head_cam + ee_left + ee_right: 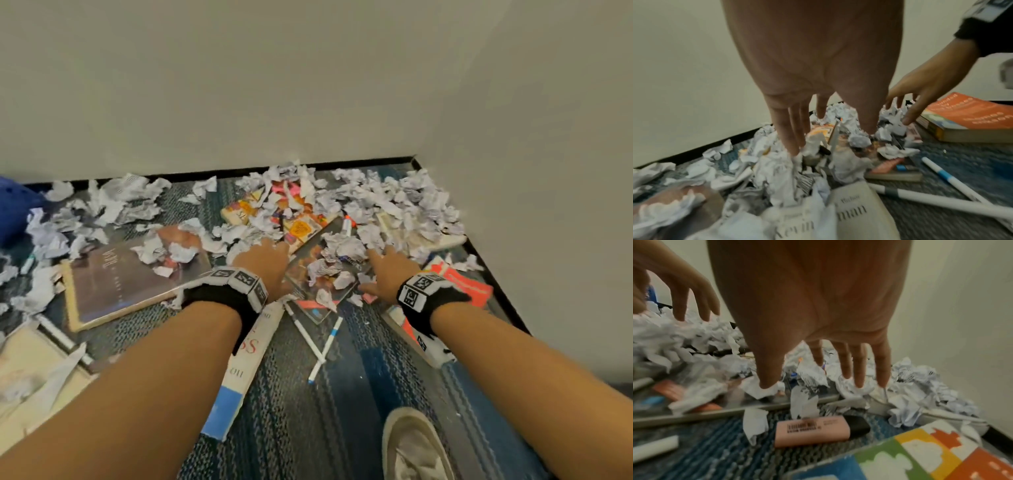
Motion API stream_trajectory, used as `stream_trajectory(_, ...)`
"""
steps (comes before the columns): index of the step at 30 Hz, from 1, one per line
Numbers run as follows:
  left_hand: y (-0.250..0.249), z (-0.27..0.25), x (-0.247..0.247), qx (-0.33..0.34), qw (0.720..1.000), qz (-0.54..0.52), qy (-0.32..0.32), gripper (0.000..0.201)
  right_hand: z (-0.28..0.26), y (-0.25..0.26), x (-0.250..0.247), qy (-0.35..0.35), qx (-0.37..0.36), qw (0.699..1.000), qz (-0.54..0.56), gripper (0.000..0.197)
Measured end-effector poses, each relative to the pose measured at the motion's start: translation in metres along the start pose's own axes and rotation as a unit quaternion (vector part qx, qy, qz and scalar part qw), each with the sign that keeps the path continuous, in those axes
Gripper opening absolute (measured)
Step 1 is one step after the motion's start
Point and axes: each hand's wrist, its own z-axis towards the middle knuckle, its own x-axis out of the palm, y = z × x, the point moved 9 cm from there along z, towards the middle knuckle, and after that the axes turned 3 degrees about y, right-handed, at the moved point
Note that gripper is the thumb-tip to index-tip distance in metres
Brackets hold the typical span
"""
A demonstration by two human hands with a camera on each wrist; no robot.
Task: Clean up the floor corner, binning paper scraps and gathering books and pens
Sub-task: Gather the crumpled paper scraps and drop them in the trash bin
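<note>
In a carpeted floor corner, the left hand (pixel 263 255) and right hand (pixel 388 269) reach down with fingers spread and straight, fingertips touching crumpled paper scraps (pixel 346 246) but gripping nothing. The scraps bury several books (pixel 130 274) against the wall (pixel 308 85). White pens (pixel 323 346) lie crossed on the carpet (pixel 342 411) between the forearms, and a pink highlighter (pixel 818 430) sits just below the right hand beside an orange book (pixel 970 116).

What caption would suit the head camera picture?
Both open hands, left hand and right hand, reach into crumpled paper scraps over scattered books.
</note>
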Motion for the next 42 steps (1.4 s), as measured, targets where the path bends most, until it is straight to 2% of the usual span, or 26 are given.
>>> stream_trajectory(3,-0.03,0.008,0.015,0.033,0.999,-0.006,-0.041,0.099,0.018,-0.009,0.022,0.003,0.055,0.998,0.027,0.101)
stream_trajectory(5,-0.055,0.022,0.032,0.043,0.998,-0.029,-0.037,0.112,0.019,-0.004,0.04,-0.014,0.047,0.998,0.047,0.101)
stream_trajectory(6,-0.066,0.03,0.041,0.041,0.998,-0.036,-0.029,0.112,0.017,0.0,0.047,-0.027,0.035,0.998,0.047,0.098)
stream_trajectory(10,-0.1,0.049,0.064,0.01,1.0,0.011,-0.019,0.075,0.019,0.008,0.063,-0.062,-0.027,0.997,0.043,0.08)
stream_trajectory(13,-0.112,0.045,0.062,0.001,0.999,0.036,-0.018,0.062,0.012,0.01,0.051,-0.1,-0.077,0.992,0.025,0.059)
stream_trajectory(15,-0.11,0.045,0.058,0.0,1.0,0.022,-0.017,0.056,0.007,0.015,0.05,-0.089,-0.126,0.987,0.036,0.045)
stream_trajectory(18,-0.102,0.052,0.06,-0.011,0.999,-0.04,-0.021,0.039,0.006,0.022,0.05,-0.09,-0.19,0.975,0.064,0.051)
stream_trajectory(21,-0.092,0.06,0.045,-0.027,0.986,-0.121,-0.11,0.03,0.011,0.019,0.037,-0.098,-0.211,0.962,0.142,0.06)
stream_trajectory(23,-0.087,0.061,0.027,-0.033,0.973,-0.143,-0.179,0.033,0.01,0.011,0.028,-0.106,-0.212,0.953,0.187,0.061)
stream_trajectory(24,-0.086,0.061,0.018,-0.035,0.968,-0.138,-0.206,0.033,0.007,0.002,0.018,-0.133,-0.204,0.947,0.208,0.049)
stream_trajectory(26,-0.087,0.066,0.003,-0.042,0.966,-0.109,-0.23,0.03,0.004,-0.02,0.0,-0.195,-0.167,0.936,0.242,0.024)
stream_trajectory(30,-0.096,0.084,-0.021,-0.056,0.961,-0.079,-0.259,0.028,0.029,-0.056,-0.018,-0.242,-0.081,0.932,0.257,0.021)
stream_trajectory(32,-0.103,0.092,-0.028,-0.044,0.958,-0.083,-0.27,0.027,0.047,-0.069,-0.025,-0.239,-0.033,0.933,0.269,0.024)
stream_trajectory(34,-0.105,0.103,-0.024,-0.035,0.955,-0.121,-0.268,0.023,0.062,-0.077,-0.028,-0.238,-0.002,0.932,0.274,0.041)
stream_trajectory(36,-0.109,0.113,-0.014,-0.021,0.958,-0.149,-0.243,0.021,0.078,-0.074,-0.029,-0.234,-0.01,0.944,0.233,0.062)
stream_trajectory(38,-0.116,0.125,0.005,0.014,0.97,-0.151,-0.19,0.034,0.095,-0.064,-0.023,-0.219,-0.029,0.965,0.144,0.079)
stream_trajectory(40,-0.122,0.129,0.021,0.036,0.979,-0.128,-0.154,0.04,0.107,-0.053,-0.011,-0.193,-0.046,0.977,0.075,0.084)
stream_trajectory(42,-0.119,0.125,0.028,0.024,0.979,-0.113,-0.171,0.033,0.112,-0.045,0.001,-0.183,-0.05,0.981,0.042,0.076)
